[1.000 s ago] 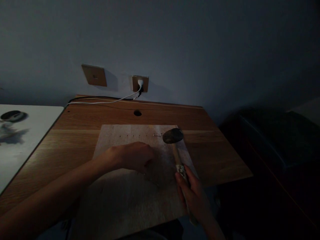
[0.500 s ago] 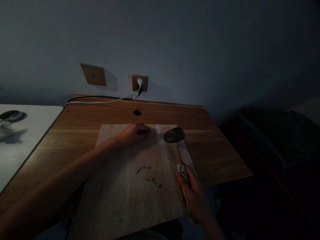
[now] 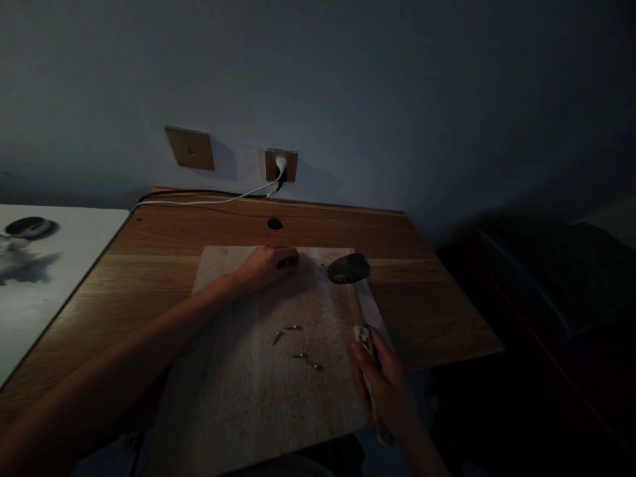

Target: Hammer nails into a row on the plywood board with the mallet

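Note:
My right hand [image 3: 380, 374] is wrapped round the wooden handle of a mallet [image 3: 349, 269], its dark head raised over the far right of the wooden board [image 3: 238, 397]. My left hand [image 3: 268, 262] rests near the board's far edge, fingers curled together; whether anything is in them is hidden. A small shiny screw or nail [image 3: 322, 265] shows between that hand and the mallet head. Several more screws lie mid-board, such as one screw [image 3: 293, 328] and another screw [image 3: 299, 356].
Beneath the board is a wooden desk [image 3: 422, 298] with a round cable hole [image 3: 275, 224]. A wall socket [image 3: 281, 165] holds plugs with white and black cables. At left, a white table [image 3: 89, 245] carries a roll of tape [image 3: 30, 227]. A dark bulky object [image 3: 556, 278] stands right.
My view has shifted slightly. The fingers of my left hand have moved a little at the far edge of the board. My right hand still holds the mallet in nearly the same place.

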Demonstrator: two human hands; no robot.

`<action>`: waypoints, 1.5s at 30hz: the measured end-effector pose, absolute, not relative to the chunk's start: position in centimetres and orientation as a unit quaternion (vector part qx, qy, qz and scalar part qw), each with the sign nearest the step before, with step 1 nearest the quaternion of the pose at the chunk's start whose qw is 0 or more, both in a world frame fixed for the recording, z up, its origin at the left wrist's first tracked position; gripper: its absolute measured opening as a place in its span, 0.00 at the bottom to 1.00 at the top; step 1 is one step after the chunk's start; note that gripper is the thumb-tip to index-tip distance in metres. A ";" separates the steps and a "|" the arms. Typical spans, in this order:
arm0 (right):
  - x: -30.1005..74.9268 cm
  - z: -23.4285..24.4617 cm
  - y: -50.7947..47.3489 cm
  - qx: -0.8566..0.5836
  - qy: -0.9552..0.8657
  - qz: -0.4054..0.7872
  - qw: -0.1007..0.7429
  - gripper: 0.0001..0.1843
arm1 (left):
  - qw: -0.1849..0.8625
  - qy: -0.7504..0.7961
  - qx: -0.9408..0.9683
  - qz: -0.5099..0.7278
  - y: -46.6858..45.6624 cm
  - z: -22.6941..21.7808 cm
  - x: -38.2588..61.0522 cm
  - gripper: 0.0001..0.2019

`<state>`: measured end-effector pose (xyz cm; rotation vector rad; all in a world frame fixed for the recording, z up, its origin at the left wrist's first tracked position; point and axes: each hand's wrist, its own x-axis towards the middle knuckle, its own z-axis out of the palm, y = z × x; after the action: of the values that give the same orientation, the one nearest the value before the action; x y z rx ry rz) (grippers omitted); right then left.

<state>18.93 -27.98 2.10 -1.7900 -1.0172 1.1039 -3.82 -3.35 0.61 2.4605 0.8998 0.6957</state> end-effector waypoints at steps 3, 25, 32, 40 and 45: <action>18.7 2.5 -28.0 -0.704 -0.403 0.436 0.391 0.27 | 0.236 0.322 0.880 0.256 -3.3 0.8 -3.9 0.05; 15.1 4.7 -24.0 -0.677 -0.515 0.431 0.300 0.22 | 0.322 0.377 0.831 0.252 -3.7 1.5 -3.9 0.25; 15.0 5.1 -24.0 -0.686 -0.537 0.388 0.300 0.22 | 0.318 0.365 0.835 0.261 -3.4 0.8 -3.8 0.22; 16.5 4.0 -26.4 -0.693 -0.477 0.422 0.338 0.26 | 0.261 0.285 0.920 0.069 -5.4 5.7 -4.7 0.11; 17.2 4.0 -27.0 -0.711 -0.442 0.412 0.358 0.25 | 0.207 0.191 0.955 -0.088 -10.1 7.8 -3.3 0.10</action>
<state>17.20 -27.02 4.02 -1.8348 -1.1411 1.0638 -3.29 -10.07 7.81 2.6602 0.5320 -0.2462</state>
